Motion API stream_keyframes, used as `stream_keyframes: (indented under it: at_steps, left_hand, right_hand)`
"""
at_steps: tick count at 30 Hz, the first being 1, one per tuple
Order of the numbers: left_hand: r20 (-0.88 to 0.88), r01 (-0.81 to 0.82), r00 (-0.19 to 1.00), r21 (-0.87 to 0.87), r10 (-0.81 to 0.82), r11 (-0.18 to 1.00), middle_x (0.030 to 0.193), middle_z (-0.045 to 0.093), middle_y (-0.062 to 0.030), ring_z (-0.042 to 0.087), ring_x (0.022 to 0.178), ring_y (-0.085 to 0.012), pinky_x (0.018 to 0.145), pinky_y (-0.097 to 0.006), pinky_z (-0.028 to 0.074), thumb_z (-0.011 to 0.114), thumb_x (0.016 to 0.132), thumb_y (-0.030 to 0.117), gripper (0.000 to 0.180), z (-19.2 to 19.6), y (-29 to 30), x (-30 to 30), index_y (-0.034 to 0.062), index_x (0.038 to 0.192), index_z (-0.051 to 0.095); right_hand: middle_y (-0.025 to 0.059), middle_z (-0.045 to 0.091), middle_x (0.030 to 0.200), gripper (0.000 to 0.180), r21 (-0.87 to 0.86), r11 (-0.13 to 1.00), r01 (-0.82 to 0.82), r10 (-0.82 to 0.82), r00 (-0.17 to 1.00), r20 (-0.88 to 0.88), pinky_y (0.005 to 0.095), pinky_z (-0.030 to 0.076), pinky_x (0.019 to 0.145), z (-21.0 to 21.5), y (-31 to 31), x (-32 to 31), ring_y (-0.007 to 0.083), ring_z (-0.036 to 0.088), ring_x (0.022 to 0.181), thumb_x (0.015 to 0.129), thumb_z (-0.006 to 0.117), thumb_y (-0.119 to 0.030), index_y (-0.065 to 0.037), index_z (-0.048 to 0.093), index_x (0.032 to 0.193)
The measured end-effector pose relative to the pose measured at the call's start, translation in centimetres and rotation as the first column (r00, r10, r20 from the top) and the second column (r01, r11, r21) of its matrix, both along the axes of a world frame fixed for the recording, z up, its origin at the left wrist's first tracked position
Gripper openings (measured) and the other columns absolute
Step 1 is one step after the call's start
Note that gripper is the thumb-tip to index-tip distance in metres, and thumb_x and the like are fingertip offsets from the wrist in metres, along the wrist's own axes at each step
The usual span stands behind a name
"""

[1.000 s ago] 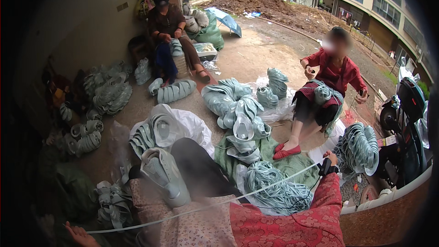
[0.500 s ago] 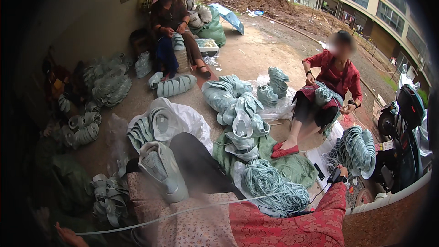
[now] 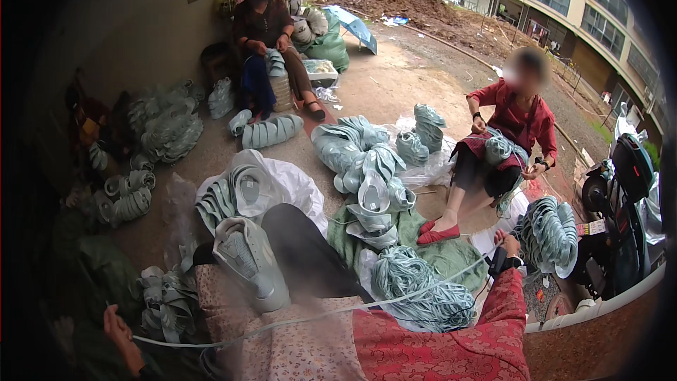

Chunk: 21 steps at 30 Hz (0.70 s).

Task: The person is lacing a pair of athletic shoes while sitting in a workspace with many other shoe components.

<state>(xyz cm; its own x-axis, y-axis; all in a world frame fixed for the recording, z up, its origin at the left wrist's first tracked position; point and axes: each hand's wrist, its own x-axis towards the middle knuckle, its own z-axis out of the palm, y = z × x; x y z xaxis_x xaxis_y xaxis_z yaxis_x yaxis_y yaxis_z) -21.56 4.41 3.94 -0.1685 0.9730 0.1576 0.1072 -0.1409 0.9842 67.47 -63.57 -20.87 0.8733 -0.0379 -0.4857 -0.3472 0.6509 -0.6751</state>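
Observation:
A pale blue-grey shoelace (image 3: 310, 319) stretches across my lap between both hands. At the lower left, my left hand (image 3: 121, 337) has its fingers closed on one end of it, a tip showing above the fingertips. My right hand (image 3: 508, 243), raised at the right, pinches the lace near its other end. On my lap stands a pale grey shoe upper (image 3: 250, 261), tilted and touched by neither hand. A tangled heap of matching shoelaces (image 3: 422, 289) lies at my right knee, below the stretched lace.
Stacked shoe uppers (image 3: 363, 144) lie ahead, with more at left (image 3: 169, 130) and right (image 3: 550, 233). A person in red (image 3: 518, 123) sits at right with laces; another (image 3: 264, 35) works at the back left. A motor scooter (image 3: 624, 190) stands at far right.
My left hand has risen slightly and moved right. The right hand has come up and a little left, so the lace's right end is higher.

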Motion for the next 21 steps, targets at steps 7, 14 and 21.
stream_keyframes:
  at_steps: [7,14,21]
  left_hand:
    - [-0.227,0.446,0.847,-0.189,-0.481,0.875,0.068,0.053,0.0041,0.045,0.053,-0.0026,0.043,-0.019,0.033,0.054,0.096,0.026,0.019,-1.3,-1.4,16.9,0.0093,0.091,0.062]
    - [-0.514,0.677,0.658,0.081,-0.551,0.732,0.095,0.063,-0.0043,0.056,0.092,-0.0145,0.083,-0.027,0.043,0.056,0.093,0.017,0.019,-0.8,-3.6,29.2,0.0037,0.083,0.066]
    - [-0.406,0.755,0.603,0.013,-0.687,0.655,0.117,0.062,-0.0081,0.052,0.109,-0.0187,0.096,-0.032,0.038,0.057,0.092,0.016,0.018,-3.2,-3.9,32.1,0.0046,0.085,0.07]
  right_hand:
    - [0.0142,0.068,0.096,0.024,-0.345,0.77,-0.537,0.628,0.733,0.261,0.0304,0.056,0.064,12.1,26.9,-11.1,0.0175,0.066,0.073,0.093,0.063,-0.018,0.001,0.058,0.106]
    - [0.0094,0.066,0.093,0.015,-0.277,0.358,-0.892,0.844,0.183,0.504,0.0282,0.053,0.065,25.6,39.5,-25.3,0.0141,0.063,0.074,0.095,0.06,-0.015,-0.001,0.06,0.101]
    - [0.0181,0.063,0.106,0.009,-0.063,-0.249,-0.966,0.273,-0.132,0.953,0.0341,0.046,0.09,39.0,38.5,-35.7,0.0217,0.06,0.098,0.094,0.057,-0.008,-0.002,0.058,0.101]
